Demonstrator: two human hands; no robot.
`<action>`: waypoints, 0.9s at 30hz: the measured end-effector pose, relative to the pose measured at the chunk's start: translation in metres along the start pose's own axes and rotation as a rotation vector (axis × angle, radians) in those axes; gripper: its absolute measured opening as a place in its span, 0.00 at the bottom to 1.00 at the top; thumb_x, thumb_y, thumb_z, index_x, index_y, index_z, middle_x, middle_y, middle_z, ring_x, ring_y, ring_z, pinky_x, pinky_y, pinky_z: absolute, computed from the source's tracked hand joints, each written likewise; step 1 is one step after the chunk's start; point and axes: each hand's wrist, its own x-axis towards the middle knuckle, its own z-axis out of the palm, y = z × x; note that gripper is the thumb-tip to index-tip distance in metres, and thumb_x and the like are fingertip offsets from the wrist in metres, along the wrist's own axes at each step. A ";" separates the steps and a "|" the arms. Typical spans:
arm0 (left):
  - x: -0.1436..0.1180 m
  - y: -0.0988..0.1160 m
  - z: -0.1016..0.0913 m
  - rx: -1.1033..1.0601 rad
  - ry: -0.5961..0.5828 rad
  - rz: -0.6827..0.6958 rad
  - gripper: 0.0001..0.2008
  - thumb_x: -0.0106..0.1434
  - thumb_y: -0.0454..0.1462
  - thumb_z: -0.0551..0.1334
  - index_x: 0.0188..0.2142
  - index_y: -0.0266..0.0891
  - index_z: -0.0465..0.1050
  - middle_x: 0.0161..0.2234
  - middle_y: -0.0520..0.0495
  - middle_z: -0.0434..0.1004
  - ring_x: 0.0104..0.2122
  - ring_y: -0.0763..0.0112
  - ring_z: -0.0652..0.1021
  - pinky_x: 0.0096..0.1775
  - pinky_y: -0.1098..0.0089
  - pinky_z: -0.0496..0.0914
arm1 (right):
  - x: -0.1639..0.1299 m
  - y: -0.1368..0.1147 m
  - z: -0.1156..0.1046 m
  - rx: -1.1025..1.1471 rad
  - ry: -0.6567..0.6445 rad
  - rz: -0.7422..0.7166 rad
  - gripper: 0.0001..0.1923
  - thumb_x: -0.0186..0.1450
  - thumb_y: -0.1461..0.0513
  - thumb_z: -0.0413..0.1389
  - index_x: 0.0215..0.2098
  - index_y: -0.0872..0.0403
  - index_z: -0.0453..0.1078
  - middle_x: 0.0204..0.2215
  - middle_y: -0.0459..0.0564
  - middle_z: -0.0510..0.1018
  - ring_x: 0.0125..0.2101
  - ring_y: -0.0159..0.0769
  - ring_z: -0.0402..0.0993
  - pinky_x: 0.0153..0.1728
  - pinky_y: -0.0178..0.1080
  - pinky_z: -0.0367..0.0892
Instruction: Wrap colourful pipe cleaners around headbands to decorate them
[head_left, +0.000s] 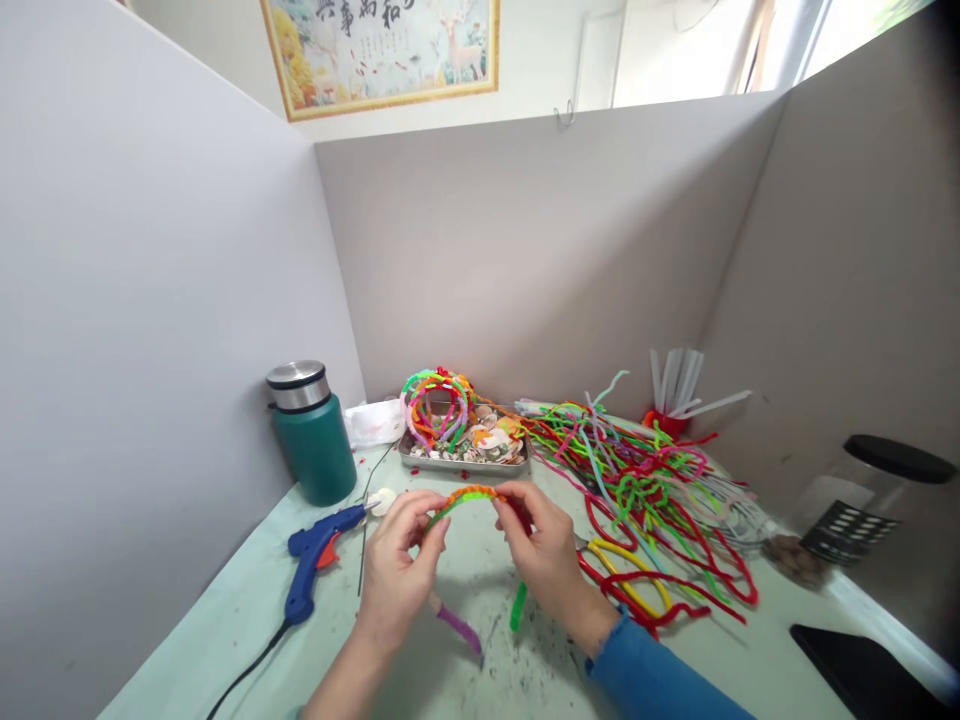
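Both hands are pinching an arched headband (465,497) wrapped in orange and green fuzzy wire: left hand (396,570) fingers closing on its left end, right hand (546,560) gripping the right. Bare table (225,620) is lying below; a glue gun (315,560) is sitting left of the fingers.

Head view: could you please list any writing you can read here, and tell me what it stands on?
Framed picture on the far wall: large Chinese characters along its top edge, cut off by the frame edge and too blurred to read.
Teal flask, blue glue gun: no legible label.
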 end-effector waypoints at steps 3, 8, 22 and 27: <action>0.000 0.001 0.001 0.037 0.000 -0.041 0.09 0.59 0.38 0.58 0.39 0.39 0.73 0.38 0.45 0.75 0.24 0.75 0.74 0.24 0.74 0.71 | 0.000 0.003 0.001 -0.024 -0.014 0.008 0.07 0.65 0.62 0.50 0.39 0.53 0.68 0.26 0.47 0.74 0.26 0.33 0.72 0.27 0.34 0.67; 0.000 0.000 0.002 0.107 0.015 -0.145 0.11 0.58 0.40 0.58 0.38 0.38 0.74 0.23 0.51 0.75 0.20 0.73 0.75 0.21 0.75 0.69 | 0.001 0.003 0.000 -0.062 -0.066 -0.035 0.08 0.65 0.63 0.49 0.39 0.54 0.68 0.29 0.50 0.76 0.28 0.35 0.73 0.28 0.34 0.67; 0.001 -0.008 0.004 0.103 0.002 -0.335 0.13 0.56 0.43 0.59 0.35 0.38 0.76 0.18 0.51 0.74 0.20 0.70 0.75 0.21 0.74 0.66 | -0.002 0.004 0.002 -0.184 -0.155 -0.085 0.07 0.64 0.66 0.49 0.35 0.54 0.68 0.28 0.50 0.74 0.29 0.36 0.71 0.30 0.36 0.65; 0.000 -0.006 0.005 -0.021 -0.013 -0.255 0.13 0.57 0.42 0.59 0.39 0.37 0.72 0.18 0.54 0.69 0.21 0.71 0.74 0.23 0.74 0.68 | -0.003 0.004 0.000 -0.139 -0.123 -0.116 0.07 0.65 0.65 0.48 0.38 0.54 0.67 0.31 0.50 0.74 0.31 0.36 0.72 0.32 0.36 0.65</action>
